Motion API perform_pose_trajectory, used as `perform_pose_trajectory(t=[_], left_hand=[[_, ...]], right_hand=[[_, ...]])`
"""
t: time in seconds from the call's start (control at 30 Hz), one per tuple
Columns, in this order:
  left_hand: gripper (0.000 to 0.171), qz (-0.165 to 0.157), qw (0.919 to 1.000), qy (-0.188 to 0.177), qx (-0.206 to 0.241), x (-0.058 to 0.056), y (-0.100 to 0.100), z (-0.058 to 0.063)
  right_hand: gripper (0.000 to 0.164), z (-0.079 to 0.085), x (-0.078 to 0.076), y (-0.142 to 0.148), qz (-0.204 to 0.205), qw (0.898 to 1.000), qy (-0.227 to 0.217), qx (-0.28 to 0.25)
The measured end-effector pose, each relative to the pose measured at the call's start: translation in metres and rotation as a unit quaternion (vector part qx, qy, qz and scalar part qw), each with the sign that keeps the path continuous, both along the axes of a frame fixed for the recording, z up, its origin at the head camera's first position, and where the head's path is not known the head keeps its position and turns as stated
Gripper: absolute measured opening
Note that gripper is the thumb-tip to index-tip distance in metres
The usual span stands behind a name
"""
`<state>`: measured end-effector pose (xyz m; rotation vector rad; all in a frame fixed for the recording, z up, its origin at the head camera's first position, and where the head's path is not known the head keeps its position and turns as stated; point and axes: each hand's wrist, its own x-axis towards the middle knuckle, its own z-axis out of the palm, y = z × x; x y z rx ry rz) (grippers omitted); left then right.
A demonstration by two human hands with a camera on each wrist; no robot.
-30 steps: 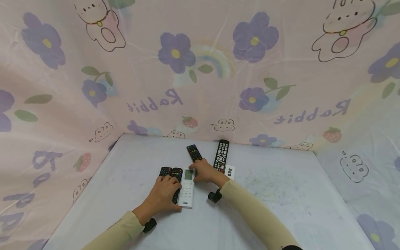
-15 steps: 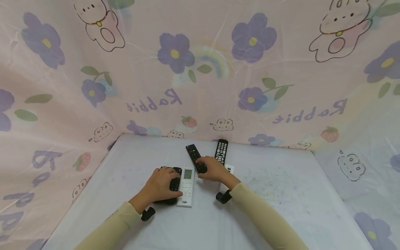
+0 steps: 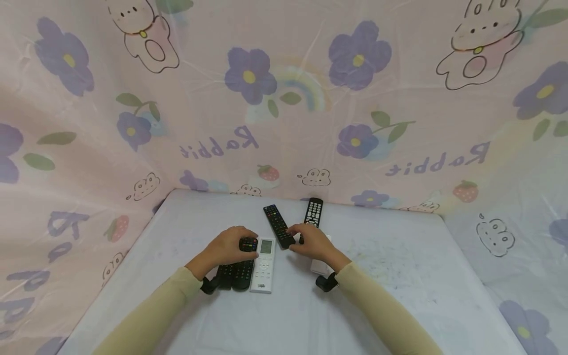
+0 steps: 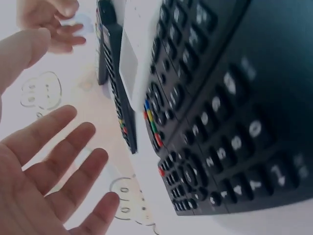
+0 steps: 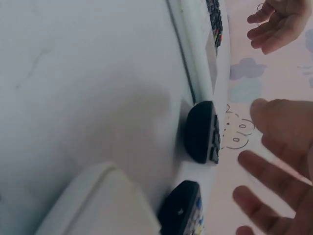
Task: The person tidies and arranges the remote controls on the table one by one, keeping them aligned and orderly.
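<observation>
In the head view, my left hand point(image 3: 226, 246) hovers over two black remote controls standing side by side, the left one point(image 3: 225, 278) and the right one point(image 3: 242, 277). Its fingers are spread and hold nothing, as the left wrist view shows. A white remote control with a grey screen point(image 3: 263, 268) lies just right of them. My right hand point(image 3: 312, 244) is by the lower end of a slanted black remote control point(image 3: 277, 224), its fingers loose and apart from it in the right wrist view. Behind that hand are a long black remote control point(image 3: 314, 209) and a smaller white one point(image 3: 319, 267), both partly hidden.
Everything lies on a white-covered table point(image 3: 390, 296). A cloth printed with flowers and rabbits point(image 3: 293, 133) hangs behind and at both sides. Black wrist cameras, one left point(image 3: 209, 285) and one right point(image 3: 327, 283), sit under the wrists.
My left hand has lifted off the two black remotes and moved up a little. My right hand has let go of the slanted remote and drawn back to the right.
</observation>
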<state>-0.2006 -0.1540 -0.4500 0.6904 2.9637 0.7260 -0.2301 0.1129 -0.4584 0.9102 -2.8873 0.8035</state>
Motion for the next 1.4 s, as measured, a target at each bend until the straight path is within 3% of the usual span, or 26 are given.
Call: perform_pose_trajectory(t=[0.3,0.57,0.9,1.17,1.4], left_hand=[[0.054,0.021,0.9990,-0.025,0.031,-0.025,-0.009,-0.009],[0.056,0.044,0.9962,-0.060,0.045,-0.048,-0.001,-0.014],[0.058,0.049,0.9941,-0.080,0.055,-0.084,0.007,-0.009],[0.059,0.060,0.9886,-0.122,0.066,-0.110,0.017,-0.021],[0.061,0.081,0.9853,-0.131,0.072,-0.127,0.016,-0.030]], right_hand=[[0.040,-0.007,-0.003,0.007,-0.019,0.999,0.018,0.024],[0.039,-0.008,-0.005,0.008,-0.035,0.998,0.036,0.035],[0.058,-0.014,-0.011,0.003,-0.054,0.997,0.027,0.043],[0.073,-0.024,-0.016,0.000,-0.104,0.992,0.007,0.069],[0.075,-0.027,-0.020,-0.004,-0.101,0.993,0.009,0.064]])
